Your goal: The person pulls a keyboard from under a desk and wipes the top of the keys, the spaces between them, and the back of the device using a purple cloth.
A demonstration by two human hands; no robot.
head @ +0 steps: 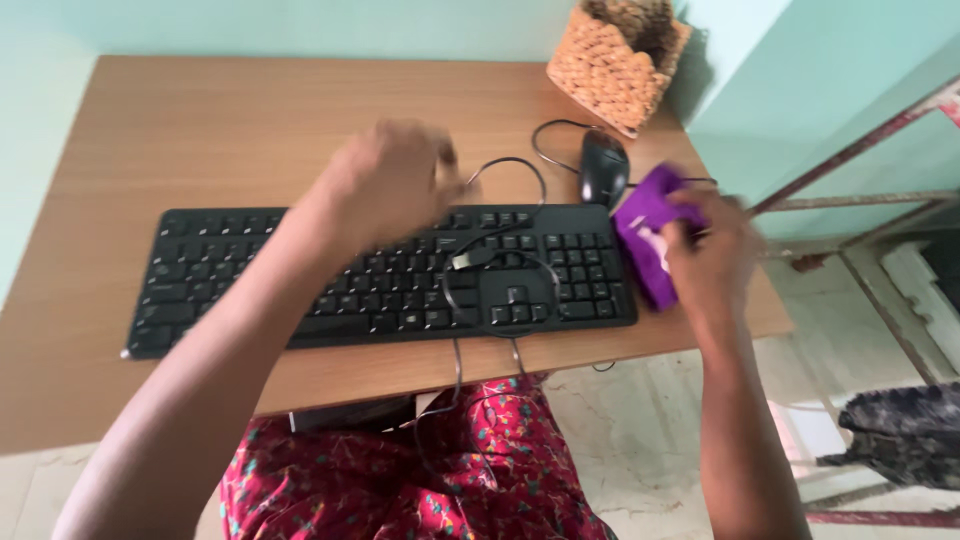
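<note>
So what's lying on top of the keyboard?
A black cable loops over the keyboard, its plug end resting on the keys. The left hand hovers above, hiding some keys beneath it.

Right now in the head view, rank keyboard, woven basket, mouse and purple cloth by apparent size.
1. Keyboard
2. Woven basket, partly cut off
3. Purple cloth, partly hidden by the right hand
4. Mouse

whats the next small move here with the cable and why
Probably lift the loose cable clear of the keyboard. The left hand hovers over the keys near the cable's upper loop, and its plug end lies on the keys. The right hand holds a purple cloth beside the keyboard's right edge, so the cable looks in the way. Motion blur hides the left grip.
</note>
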